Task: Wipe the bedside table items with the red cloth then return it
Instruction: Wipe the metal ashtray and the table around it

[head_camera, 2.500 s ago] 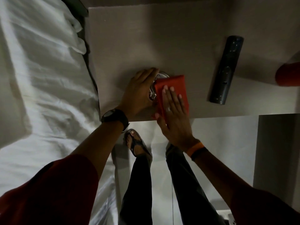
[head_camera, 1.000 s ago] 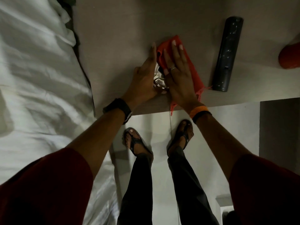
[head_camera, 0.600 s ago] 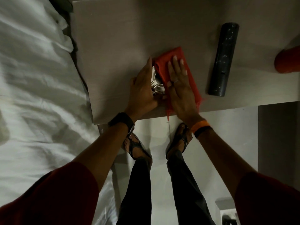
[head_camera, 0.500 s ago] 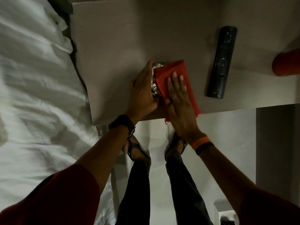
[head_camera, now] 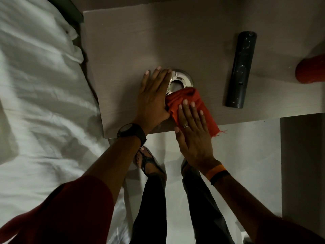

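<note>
While both hands work at the near edge: notes taken looking straight down.

Surface: flat grey-brown top (head_camera: 123, 50) with a fine woodgrain, square-cornered; bed at 9 o'clock, pale floor at 6 o'clock.

Metal dish: round, shiny, steel-like, with a raised rim and a pale centre (head_camera: 181, 81); sits near the middle of the surface, its near side partly covered.

Red cloth: soft woven fabric, bunched (head_camera: 189, 98); it touches the dish at the dish's 5 o'clock and trails to the surface's near edge, where a frayed corner with loose threads overhangs.

Left hand: flat, fingers straight and together (head_camera: 153, 95), laid on the surface against the dish's 9 o'clock side; gripping nothing. Dark round watch (head_camera: 131, 132) on the wrist.

Right hand: flat, fingers spread (head_camera: 192, 132), pressing down on the cloth without closing round it. Ring on one finger; orange and dark bands at the wrist.

Remote: long, black, matte bar with rounded ends (head_camera: 241, 69), at 3 o'clock from the dish, well apart.

Red object: rounded, cut off at the frame's right edge (head_camera: 312, 69); cannot tell what it is.

Bed: white, rumpled sheet (head_camera: 38, 94).
</note>
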The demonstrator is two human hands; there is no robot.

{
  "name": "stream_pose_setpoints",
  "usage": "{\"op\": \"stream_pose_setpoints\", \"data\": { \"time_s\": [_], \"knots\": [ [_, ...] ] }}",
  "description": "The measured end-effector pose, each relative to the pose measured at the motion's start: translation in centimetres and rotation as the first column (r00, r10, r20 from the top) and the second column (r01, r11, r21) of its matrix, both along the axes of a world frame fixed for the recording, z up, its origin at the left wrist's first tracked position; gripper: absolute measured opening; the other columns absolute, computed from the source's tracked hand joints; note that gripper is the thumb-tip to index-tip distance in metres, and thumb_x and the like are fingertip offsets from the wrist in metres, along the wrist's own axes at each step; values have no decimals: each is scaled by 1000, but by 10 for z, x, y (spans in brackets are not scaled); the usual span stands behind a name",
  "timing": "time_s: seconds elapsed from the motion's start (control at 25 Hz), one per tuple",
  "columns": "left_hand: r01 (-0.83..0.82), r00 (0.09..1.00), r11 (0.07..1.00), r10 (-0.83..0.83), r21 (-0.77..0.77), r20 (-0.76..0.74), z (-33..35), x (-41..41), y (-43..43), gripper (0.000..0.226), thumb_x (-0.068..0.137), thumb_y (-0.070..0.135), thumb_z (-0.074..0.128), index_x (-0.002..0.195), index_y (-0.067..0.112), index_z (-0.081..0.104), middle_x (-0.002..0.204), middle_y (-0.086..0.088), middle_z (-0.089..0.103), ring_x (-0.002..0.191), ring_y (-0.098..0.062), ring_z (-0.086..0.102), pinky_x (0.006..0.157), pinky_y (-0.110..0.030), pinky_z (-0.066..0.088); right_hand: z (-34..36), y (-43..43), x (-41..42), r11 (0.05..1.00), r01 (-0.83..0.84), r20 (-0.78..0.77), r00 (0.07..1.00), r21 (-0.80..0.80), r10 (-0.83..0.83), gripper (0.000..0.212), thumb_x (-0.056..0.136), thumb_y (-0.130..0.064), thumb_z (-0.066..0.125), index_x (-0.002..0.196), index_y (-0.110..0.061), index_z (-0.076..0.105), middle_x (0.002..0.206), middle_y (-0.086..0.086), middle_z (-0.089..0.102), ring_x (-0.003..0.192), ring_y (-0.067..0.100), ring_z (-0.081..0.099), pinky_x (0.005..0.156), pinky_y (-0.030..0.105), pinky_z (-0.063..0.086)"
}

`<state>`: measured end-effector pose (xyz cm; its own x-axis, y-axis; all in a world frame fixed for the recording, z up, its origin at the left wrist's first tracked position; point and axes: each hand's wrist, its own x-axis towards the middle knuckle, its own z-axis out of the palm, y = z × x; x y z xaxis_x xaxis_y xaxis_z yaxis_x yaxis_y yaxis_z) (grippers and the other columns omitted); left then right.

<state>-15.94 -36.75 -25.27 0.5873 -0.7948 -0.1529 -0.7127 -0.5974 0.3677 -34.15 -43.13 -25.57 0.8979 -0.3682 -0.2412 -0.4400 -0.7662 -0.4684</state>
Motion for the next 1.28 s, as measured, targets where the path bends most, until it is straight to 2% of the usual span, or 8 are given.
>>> {"op": "stream_pose_setpoints", "data": {
  "time_s": [0.28, 0.4, 0.52, 0.68, 0.92, 1.04, 1.2, 1.28],
  "knots": [
    [-4, 1000, 1000, 4, 4, -15, 0, 1, 0, 91, 84, 68, 59, 149, 7, 41, 160, -14, 39, 153, -30, 28, 129, -48, 9, -7, -52, 64, 985, 171, 125, 977, 26, -173, 55, 107, -33, 29, 157, -14, 20, 168, 9, 18, 157, 29, 9, 129, 51, 7],
    [62, 975, 997, -71, -50, -212, 5, 18, -13, 100, 80, 45, 79, 154, 3, 27, 163, -19, 31, 153, -34, 28, 129, -46, 11, -9, -61, 59, 997, 77, 109, 991, -4, -76, 54, 107, -32, 31, 156, -13, 22, 167, 10, 19, 157, 31, 10, 129, 52, 10],
    [96, 955, 995, -102, -33, -278, 0, 25, -20, 106, 80, 36, 81, 157, 3, 16, 163, -19, 30, 153, -37, 27, 129, -49, 16, -11, -70, 59, 1000, 28, 143, 989, 12, -29, 53, 108, -33, 31, 156, -14, 22, 167, 10, 20, 157, 30, 9, 130, 45, 6],
    [-15, 982, 999, 8, -36, -190, 0, 7, -13, 90, 89, 38, 72, 156, 4, 23, 162, -15, 33, 154, -34, 24, 129, -36, 7, 0, -28, 20, 1000, 11, 106, 994, 21, -14, 55, 107, -31, 28, 157, -11, 21, 168, 10, 19, 157, 29, 8, 130, 45, 4],
    [-78, 997, 993, 78, -84, 0, 1, -16, 1, 71, 88, 18, 69, 147, -6, 38, 153, -26, 45, 147, -38, 38, 128, -51, 21, 0, -46, 71, 990, 137, 122, 982, 42, -142, 57, 104, -31, 25, 156, -8, 22, 167, 13, 21, 156, 35, 10, 130, 47, 7],
    [-37, 999, 999, 37, -16, 1, 3, -11, -1, 78, 89, 27, 70, 150, -3, 33, 157, -24, 40, 150, -37, 33, 129, -48, 17, 0, -32, 49, 996, 79, 128, 988, 45, -84, 55, 106, -29, 27, 156, -8, 21, 167, 12, 18, 157, 33, 7, 129, 42, -1],
    [61, 944, 998, -53, 13, -325, 2, 7, -1, 120, 72, 38, 88, 158, 6, 11, 166, -16, 22, 155, -32, 20, 128, -48, 21, -2, -51, 31, 985, -60, 179, 983, 162, 30, 51, 106, -23, 32, 156, -11, 25, 167, 8, 20, 157, 22, 8, 130, 43, 4],
    [34, 874, 999, -49, -40, -483, 0, 18, -3, 131, 65, 36, 93, 159, 13, 5, 165, -12, 27, 151, -28, 30, 123, -40, 30, -6, -69, 38, 971, -35, 177, 984, 235, -7, 52, 107, -24, 35, 157, -17, 22, 168, 4, 12, 156, 7, 5, 129, 34, 8]
  ]
}}
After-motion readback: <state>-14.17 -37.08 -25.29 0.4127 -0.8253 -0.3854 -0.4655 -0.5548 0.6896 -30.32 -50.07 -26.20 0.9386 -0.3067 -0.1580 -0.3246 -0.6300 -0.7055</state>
